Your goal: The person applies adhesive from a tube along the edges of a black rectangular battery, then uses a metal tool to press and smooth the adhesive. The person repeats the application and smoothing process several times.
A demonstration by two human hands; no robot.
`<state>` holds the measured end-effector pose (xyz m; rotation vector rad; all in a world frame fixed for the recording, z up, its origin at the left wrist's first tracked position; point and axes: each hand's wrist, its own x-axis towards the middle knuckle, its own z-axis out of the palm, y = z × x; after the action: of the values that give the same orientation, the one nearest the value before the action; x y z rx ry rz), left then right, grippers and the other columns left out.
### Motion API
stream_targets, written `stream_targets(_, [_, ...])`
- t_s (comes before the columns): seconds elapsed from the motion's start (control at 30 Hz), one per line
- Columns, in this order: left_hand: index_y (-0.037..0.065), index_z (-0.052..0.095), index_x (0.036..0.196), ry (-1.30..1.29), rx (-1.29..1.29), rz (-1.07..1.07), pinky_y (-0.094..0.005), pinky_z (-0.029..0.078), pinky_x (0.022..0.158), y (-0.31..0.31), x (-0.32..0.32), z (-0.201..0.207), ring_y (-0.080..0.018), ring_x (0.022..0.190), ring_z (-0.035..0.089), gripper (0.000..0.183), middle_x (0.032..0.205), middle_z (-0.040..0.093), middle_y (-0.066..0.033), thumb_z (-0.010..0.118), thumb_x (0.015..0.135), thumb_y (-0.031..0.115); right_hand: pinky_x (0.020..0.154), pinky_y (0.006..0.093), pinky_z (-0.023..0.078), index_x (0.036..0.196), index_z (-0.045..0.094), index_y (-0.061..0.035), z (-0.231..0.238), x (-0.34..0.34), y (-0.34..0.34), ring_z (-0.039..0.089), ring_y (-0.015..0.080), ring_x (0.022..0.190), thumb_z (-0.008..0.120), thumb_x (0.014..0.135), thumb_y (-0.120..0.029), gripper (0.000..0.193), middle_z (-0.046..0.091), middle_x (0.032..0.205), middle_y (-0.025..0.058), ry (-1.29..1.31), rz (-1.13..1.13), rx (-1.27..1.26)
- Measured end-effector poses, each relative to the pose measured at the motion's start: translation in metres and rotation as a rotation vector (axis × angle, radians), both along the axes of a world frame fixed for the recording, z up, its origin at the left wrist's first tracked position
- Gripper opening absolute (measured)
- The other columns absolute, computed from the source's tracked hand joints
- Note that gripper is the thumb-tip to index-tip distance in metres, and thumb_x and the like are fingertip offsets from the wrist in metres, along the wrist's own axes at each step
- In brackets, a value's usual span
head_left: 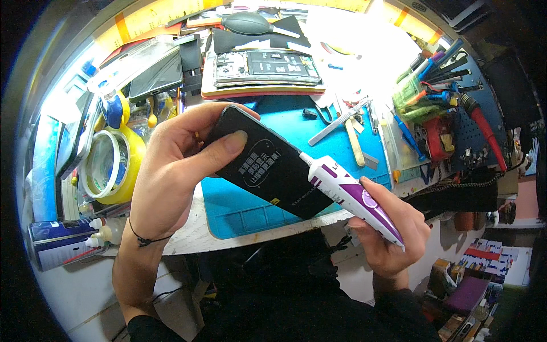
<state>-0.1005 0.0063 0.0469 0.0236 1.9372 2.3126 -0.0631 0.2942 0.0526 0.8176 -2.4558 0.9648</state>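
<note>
My left hand (188, 151) grips a flat black phone screen panel (285, 176) by its left end, thumb on the printed face. The panel is tilted above a blue repair mat (233, 214). In my right hand (393, 231) is a white and purple glue tube (356, 196), held between thumb and fingers. Its narrow nozzle points up and left and meets the panel's far edge, or lies just over it; I cannot tell which. Whether any glue is coming out is too small to see.
An opened phone (268, 65) with its battery showing lies behind the mat. Tweezers (339, 121) and other small tools lie on the right. Yellow tape rolls (128, 165) and a blue can (60, 242) stand left. Pens and screwdrivers (439, 68) crowd the far right.
</note>
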Motion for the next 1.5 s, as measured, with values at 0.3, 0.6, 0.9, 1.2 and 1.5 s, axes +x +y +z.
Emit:
stream_targets(0.3, [-0.003,0.069,0.128,0.027,0.026,-0.006,-0.0293,0.059,0.095,-0.001,0.000,-0.003,-0.0162,0.103,0.073,0.032,0.112,0.076,-0.0116,0.072,0.098,0.008,0.080,0.0377,0.064,0.123,0.069,0.0080,0.002,0.004,0.006,0.080,0.0333,0.094,0.088,0.086,-0.012,0.046,0.078,0.108,0.0252,0.008,-0.001,0.043])
stream_targets(0.6, [-0.003,0.069,0.127,0.022,0.000,0.005,-0.0298,0.059,0.094,0.000,0.000,-0.001,-0.0164,0.102,0.074,0.032,0.112,0.076,-0.0118,0.072,0.097,0.008,0.081,0.0378,0.064,0.124,0.069,0.0069,0.005,0.010,0.013,0.080,0.0334,0.095,0.087,0.087,-0.012,0.045,0.078,0.108,0.0246,-0.018,-0.017,0.068])
stream_targets(0.9, [-0.003,0.068,0.128,0.003,0.006,0.007,-0.0293,0.059,0.094,-0.001,-0.001,-0.002,-0.0161,0.101,0.073,0.034,0.111,0.076,-0.0116,0.072,0.097,0.008,0.082,0.0394,0.064,0.123,0.069,0.0065,0.006,0.013,0.019,0.080,0.0349,0.096,0.087,0.086,-0.011,0.045,0.078,0.109,0.0246,-0.040,-0.022,0.072])
stream_targets(1.2, [-0.002,0.068,0.128,0.011,0.007,0.002,-0.0291,0.060,0.091,0.000,-0.001,-0.002,-0.0158,0.100,0.073,0.032,0.110,0.075,-0.0103,0.071,0.097,0.009,0.082,0.0398,0.064,0.122,0.069,0.0085,0.005,0.018,0.027,0.080,0.0357,0.096,0.086,0.087,-0.009,0.043,0.078,0.107,0.0257,-0.043,-0.006,0.072])
stream_targets(1.5, [-0.002,0.066,0.126,0.029,-0.013,0.012,-0.0292,0.059,0.090,0.001,0.000,-0.004,-0.0152,0.100,0.072,0.030,0.110,0.072,-0.0082,0.067,0.099,0.009,0.082,0.0386,0.064,0.118,0.071,0.0078,0.005,0.024,0.032,0.080,0.0344,0.093,0.087,0.084,-0.007,0.040,0.078,0.106,0.0241,-0.036,-0.050,0.095])
